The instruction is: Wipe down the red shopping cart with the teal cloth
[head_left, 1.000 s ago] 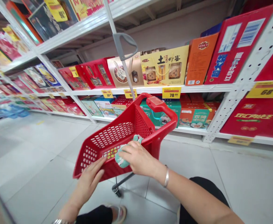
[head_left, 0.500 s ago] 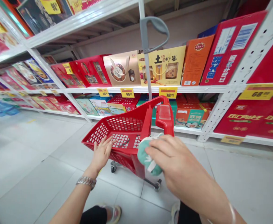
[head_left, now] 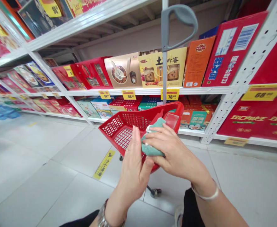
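Observation:
My right hand (head_left: 173, 154) is closed on a folded green cloth (head_left: 152, 138), held just in front of the red shopping basket (head_left: 126, 126) on wheels. My left hand (head_left: 135, 164) is raised beside the cloth, fingers straight and together, its palm touching the cloth's left side. The basket stands upright on the floor with its red handle (head_left: 172, 118) toward me. A grey pull handle (head_left: 176, 25) on a thin pole rises above it.
White metal shelves (head_left: 129, 93) along the aisle carry red, yellow and orange gift boxes (head_left: 163, 67) with yellow price tags (head_left: 170, 94). The floor is pale tile with a yellow sticker (head_left: 104, 164) left of the basket. My knees show at the bottom edge.
My left hand left the basket rim and rose to meet the cloth. The right hand moved left with the cloth. The basket now stands further right and level.

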Tool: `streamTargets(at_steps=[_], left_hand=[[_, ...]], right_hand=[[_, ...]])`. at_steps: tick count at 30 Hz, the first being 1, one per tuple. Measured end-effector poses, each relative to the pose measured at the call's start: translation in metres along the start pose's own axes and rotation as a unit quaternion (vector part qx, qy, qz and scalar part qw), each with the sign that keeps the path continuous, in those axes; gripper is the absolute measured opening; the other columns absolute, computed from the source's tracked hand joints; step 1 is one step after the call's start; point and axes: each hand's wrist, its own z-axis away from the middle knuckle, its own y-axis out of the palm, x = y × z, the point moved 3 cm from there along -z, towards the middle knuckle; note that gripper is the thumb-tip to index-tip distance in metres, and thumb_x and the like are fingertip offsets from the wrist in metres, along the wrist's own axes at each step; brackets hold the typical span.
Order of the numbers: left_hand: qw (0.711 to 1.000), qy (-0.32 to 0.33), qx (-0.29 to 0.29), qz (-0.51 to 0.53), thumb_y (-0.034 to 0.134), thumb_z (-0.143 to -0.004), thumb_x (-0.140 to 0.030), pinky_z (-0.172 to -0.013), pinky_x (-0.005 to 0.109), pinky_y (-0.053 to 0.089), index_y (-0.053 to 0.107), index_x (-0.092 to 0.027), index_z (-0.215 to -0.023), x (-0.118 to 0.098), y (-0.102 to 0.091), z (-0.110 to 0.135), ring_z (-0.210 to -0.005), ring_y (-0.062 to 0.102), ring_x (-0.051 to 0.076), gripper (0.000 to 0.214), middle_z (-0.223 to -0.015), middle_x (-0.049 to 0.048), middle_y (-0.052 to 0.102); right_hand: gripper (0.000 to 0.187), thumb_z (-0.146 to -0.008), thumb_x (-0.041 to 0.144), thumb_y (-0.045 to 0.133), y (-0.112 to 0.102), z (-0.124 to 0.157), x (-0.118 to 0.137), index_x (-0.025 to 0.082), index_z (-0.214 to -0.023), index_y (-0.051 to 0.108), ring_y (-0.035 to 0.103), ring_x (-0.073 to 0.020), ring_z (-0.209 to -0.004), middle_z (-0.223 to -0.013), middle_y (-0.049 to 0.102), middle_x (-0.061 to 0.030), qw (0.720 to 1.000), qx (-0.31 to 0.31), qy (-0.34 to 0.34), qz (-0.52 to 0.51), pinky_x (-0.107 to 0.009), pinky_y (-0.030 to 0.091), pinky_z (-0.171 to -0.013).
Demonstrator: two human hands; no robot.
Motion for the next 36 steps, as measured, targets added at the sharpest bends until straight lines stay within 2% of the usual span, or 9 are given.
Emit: streamTargets(at_steps=[5,10,16,21,25,28,31,34,36], left_hand=[[0.996,-0.041,0.072,-0.037,0.041,-0.1,-0.047,-0.119,0.053,0.036,0.014,-0.021,-0.161,0.011,0.002,-0.008,-0.15,0.032,0.03,0.072,-0.164,0.0158,0.03],[0.992,-0.037,0.115,-0.048,0.037,-0.101,-0.048,-0.121,0.047,0.034,0.029,-0.02,-0.158,0.02,-0.014,-0.011,-0.149,0.035,0.025,0.064,-0.162,0.0119,0.034],[0.986,-0.017,0.164,-0.04,0.036,-0.102,-0.047,-0.123,0.044,0.03,0.039,-0.027,-0.154,0.04,-0.05,-0.006,-0.147,0.039,0.021,0.056,-0.158,0.0043,0.041],[0.981,-0.036,0.167,-0.095,0.038,-0.099,-0.055,-0.121,0.05,0.03,0.05,-0.034,-0.146,0.073,-0.091,-0.001,-0.146,0.04,0.024,0.053,-0.154,0.0021,0.048],[0.985,-0.088,0.05,-0.143,0.043,-0.094,-0.062,-0.119,0.05,0.035,0.056,-0.028,-0.142,0.089,-0.114,0.002,-0.141,0.048,0.027,0.06,-0.151,0.0057,0.053],[0.987,-0.114,-0.011,-0.114,0.044,-0.094,-0.061,-0.115,0.046,0.043,0.056,-0.023,-0.142,0.078,-0.109,0.001,-0.133,0.056,0.027,0.062,-0.146,0.0082,0.058],[0.991,-0.09,-0.012,-0.099,0.043,-0.095,-0.058,-0.115,0.046,0.044,0.055,-0.021,-0.143,0.053,-0.092,-0.005,-0.132,0.057,0.026,0.061,-0.145,0.0085,0.06],[0.993,-0.053,-0.003,-0.109,0.039,-0.098,-0.052,-0.117,0.045,0.042,0.054,-0.022,-0.144,0.037,-0.076,-0.013,-0.137,0.053,0.026,0.057,-0.147,0.008,0.058],[0.991,-0.04,0.003,-0.127,0.034,-0.1,-0.047,-0.116,0.045,0.043,0.053,-0.021,-0.145,0.036,-0.067,-0.016,-0.138,0.051,0.025,0.056,-0.148,0.0086,0.057]], right_hand=[[0.022,-0.095,0.022,0.056,-0.011,-0.002,-0.037,0.024,-0.112,0.068,0.061,-0.0264,-0.113,-0.115,0.071,-0.0081,0.99,-0.138,0.027,0.033,-0.049,0.045,-0.105],[0.025,-0.095,0.035,0.055,-0.024,0.008,-0.103,0.02,-0.108,0.069,0.062,-0.0308,-0.105,-0.109,0.072,-0.0133,0.944,-0.287,0.116,0.115,-0.05,0.049,-0.096],[0.032,-0.092,0.044,0.056,-0.028,0.024,-0.143,0.02,-0.106,0.07,0.063,-0.0308,-0.105,-0.108,0.073,-0.0136,0.916,-0.342,0.167,0.125,-0.051,0.048,-0.097],[0.035,-0.091,0.047,0.057,-0.027,0.024,-0.131,0.02,-0.109,0.072,0.065,-0.0286,-0.108,-0.114,0.073,-0.0109,0.933,-0.32,0.16,0.036,-0.047,0.048,-0.099],[0.031,-0.092,0.048,0.058,-0.025,0.015,-0.108,0.021,-0.096,0.074,0.068,-0.0252,-0.091,-0.096,0.075,-0.0064,0.957,-0.25,0.144,-0.027,-0.041,0.051,-0.087],[0.026,-0.091,0.045,0.064,-0.019,0.004,-0.078,0.021,-0.091,0.073,0.066,-0.0247,-0.089,-0.093,0.074,-0.0076,0.976,-0.186,0.108,-0.013,-0.04,0.048,-0.086],[0.021,-0.09,0.042,0.069,-0.008,-0.005,-0.044,0.021,-0.091,0.071,0.065,-0.0233,-0.092,-0.097,0.074,-0.0074,0.991,-0.117,0.037,-0.046,-0.038,0.046,-0.087],[0.023,-0.09,0.044,0.07,-0.001,-0.009,-0.023,0.021,-0.091,0.07,0.065,-0.0192,-0.086,-0.093,0.073,-0.0049,0.987,-0.051,-0.029,-0.15,-0.031,0.048,-0.08],[0.026,-0.089,0.047,0.07,-0.001,-0.009,-0.025,0.021,-0.088,0.07,0.065,-0.0174,-0.079,-0.087,0.072,-0.0032,0.975,-0.071,-0.016,-0.208,-0.028,0.049,-0.073]])
